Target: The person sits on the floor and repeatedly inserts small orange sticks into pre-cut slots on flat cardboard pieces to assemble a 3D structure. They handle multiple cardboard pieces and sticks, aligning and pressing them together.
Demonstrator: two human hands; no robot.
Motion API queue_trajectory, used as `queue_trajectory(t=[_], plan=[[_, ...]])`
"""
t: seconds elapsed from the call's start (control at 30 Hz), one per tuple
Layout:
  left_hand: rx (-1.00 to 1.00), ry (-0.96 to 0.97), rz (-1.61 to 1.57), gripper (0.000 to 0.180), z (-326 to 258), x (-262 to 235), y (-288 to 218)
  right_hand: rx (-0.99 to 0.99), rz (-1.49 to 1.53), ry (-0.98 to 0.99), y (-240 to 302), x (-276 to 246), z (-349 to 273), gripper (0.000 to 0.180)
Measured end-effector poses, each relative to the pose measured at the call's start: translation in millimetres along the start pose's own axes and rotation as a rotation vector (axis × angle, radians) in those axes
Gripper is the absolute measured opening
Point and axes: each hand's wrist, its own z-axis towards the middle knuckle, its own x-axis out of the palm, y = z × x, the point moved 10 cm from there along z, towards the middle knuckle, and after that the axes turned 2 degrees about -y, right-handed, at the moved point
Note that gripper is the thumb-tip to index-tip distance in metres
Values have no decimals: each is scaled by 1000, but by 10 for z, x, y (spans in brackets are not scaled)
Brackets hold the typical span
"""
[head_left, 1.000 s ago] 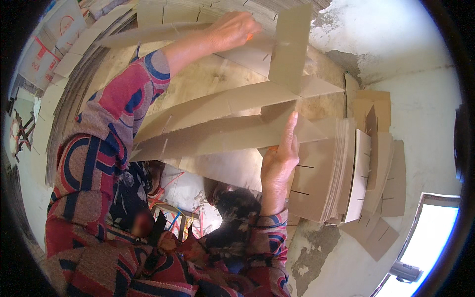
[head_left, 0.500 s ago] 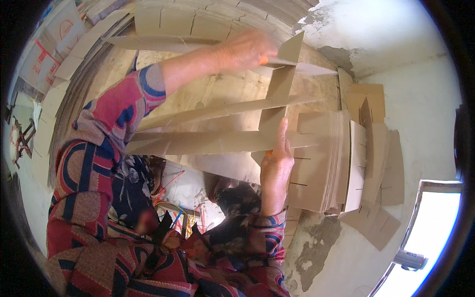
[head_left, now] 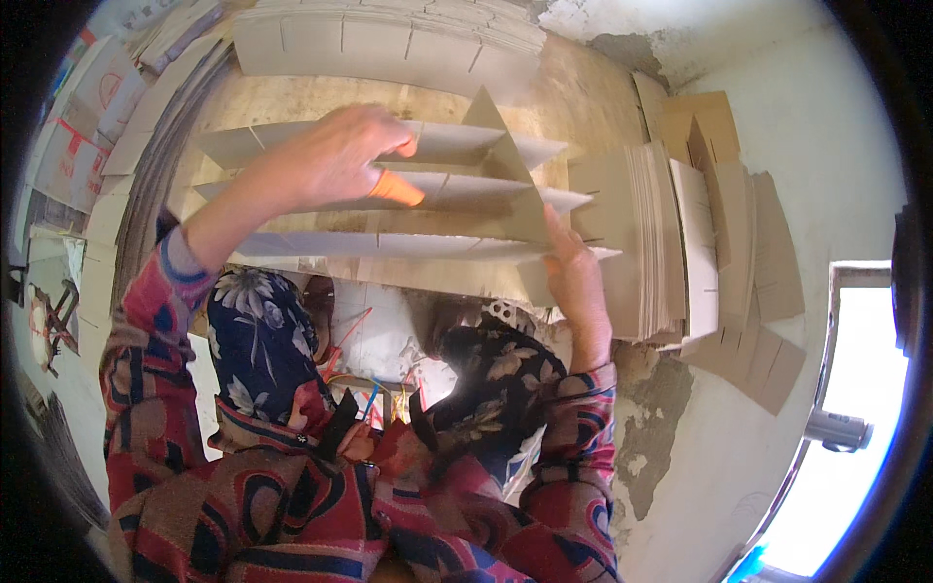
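Three long cardboard strips, the far one, the middle one and the near one, stand on edge side by side. A slotted cardboard cross strip crosses them near their right ends. My left hand hovers over the far and middle strips, thumb and fingers apart, nothing between them. Orange covers show on its thumb and a fingertip. My right hand grips the near end of the cross strip, index finger stretched along it; its other fingers are partly hidden.
The wooden worktop lies under the strips. A stack of slotted cardboard stands at the back, another stack at the right. Loose cardboard sheets lean by the wall. Printed boxes are at far left.
My left hand has come off the far end of the cross strip and moved left and nearer. The far strip now sits across it with the other two. My right hand stays at its near end.
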Motion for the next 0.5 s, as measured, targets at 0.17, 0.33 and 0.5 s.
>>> queue_trajectory(t=[0.17, 0.33, 0.5], plan=[[-53, -178, 107, 38, -449, 4, 35, 338, -194, -322, -594, -753, -290, 46], [-160, -237, 195, 23, -570, 159, 473, 456, -716, -307, -1238, -771, -590, 40], [-178, -96, 273, 17, -472, 344, 695, 357, -590, -140, -1704, -429, -575, 35]])
